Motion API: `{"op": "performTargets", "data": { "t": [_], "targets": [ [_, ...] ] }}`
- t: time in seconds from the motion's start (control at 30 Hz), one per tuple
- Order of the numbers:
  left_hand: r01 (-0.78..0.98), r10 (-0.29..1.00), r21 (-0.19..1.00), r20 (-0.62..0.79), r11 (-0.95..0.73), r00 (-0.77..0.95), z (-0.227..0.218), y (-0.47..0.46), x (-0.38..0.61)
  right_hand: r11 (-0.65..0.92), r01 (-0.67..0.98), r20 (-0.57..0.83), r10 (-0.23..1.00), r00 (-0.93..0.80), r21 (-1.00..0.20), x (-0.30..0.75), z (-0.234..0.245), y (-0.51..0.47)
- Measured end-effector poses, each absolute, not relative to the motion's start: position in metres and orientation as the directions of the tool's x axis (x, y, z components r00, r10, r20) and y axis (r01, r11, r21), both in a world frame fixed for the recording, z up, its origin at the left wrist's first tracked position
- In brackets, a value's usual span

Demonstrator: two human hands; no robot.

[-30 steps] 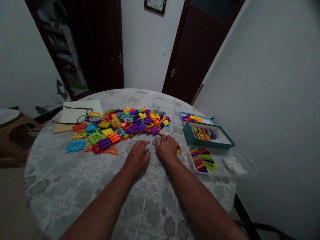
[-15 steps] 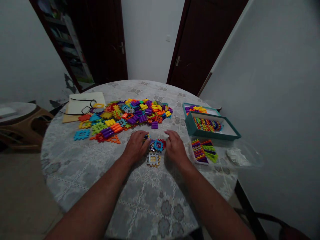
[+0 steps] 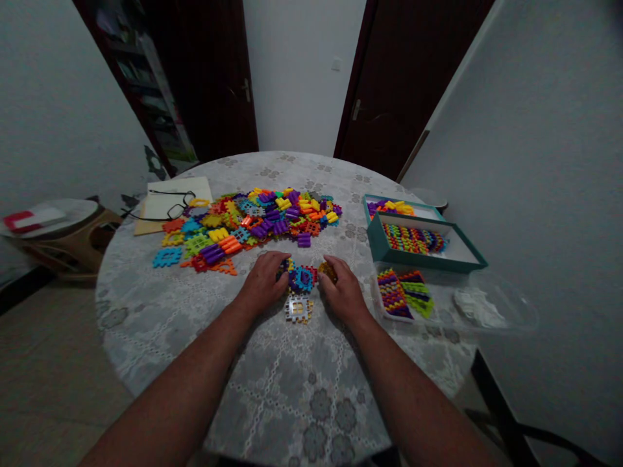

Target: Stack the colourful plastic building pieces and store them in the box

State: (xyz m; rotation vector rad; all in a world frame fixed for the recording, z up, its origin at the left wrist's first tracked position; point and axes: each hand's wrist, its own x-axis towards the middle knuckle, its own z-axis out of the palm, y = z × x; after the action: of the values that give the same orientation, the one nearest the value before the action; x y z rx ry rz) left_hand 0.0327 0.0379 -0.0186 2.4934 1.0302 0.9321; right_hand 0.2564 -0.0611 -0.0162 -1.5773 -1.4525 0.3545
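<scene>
Both my hands rest on the round table [image 3: 160,324] on either side of a small cluster of joined plastic pieces [image 3: 302,279]. My left hand [image 3: 263,285] curls its fingers against the cluster's left side. My right hand [image 3: 343,288] pinches a yellowish piece [image 3: 327,270] at the cluster's right side. A pale square grid piece [image 3: 298,309] lies flat between my wrists, just nearer to me. Beyond my hands spreads a big pile of coloured interlocking pieces [image 3: 243,227].
A teal box [image 3: 428,259] with coloured pieces stands at the right, with a clear tray [image 3: 501,314] of stacked pieces in front of it. Glasses [image 3: 170,209] on a notebook lie at the far left. A stool [image 3: 73,237] stands beside the table; doors behind.
My hands drew apart and uncovered the small cluster and the pale grid piece, then closed in on the cluster again. The view tilted downward.
</scene>
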Motion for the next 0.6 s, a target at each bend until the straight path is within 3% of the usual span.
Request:
{"op": "performTargets", "data": {
  "t": [0.2,0.4,0.6],
  "targets": [
    [0.544,0.736,0.497,0.421,-0.676,0.53,-0.0142,0.0375,0.0313,0.045,0.491,0.276,0.87,0.408,-0.87,0.2609,-0.0151,-0.0582],
    [0.564,0.766,0.518,0.423,-0.643,0.484,-0.012,0.0365,0.0312,0.03,0.599,0.301,0.884,0.358,-0.8,0.261,-0.0153,-0.0547],
    [0.652,0.795,0.459,0.408,-0.603,0.448,-0.0177,0.0389,0.0292,0.039,0.626,0.286,0.91,0.3,-0.779,0.2574,-0.0168,-0.0564]
  ]
}}
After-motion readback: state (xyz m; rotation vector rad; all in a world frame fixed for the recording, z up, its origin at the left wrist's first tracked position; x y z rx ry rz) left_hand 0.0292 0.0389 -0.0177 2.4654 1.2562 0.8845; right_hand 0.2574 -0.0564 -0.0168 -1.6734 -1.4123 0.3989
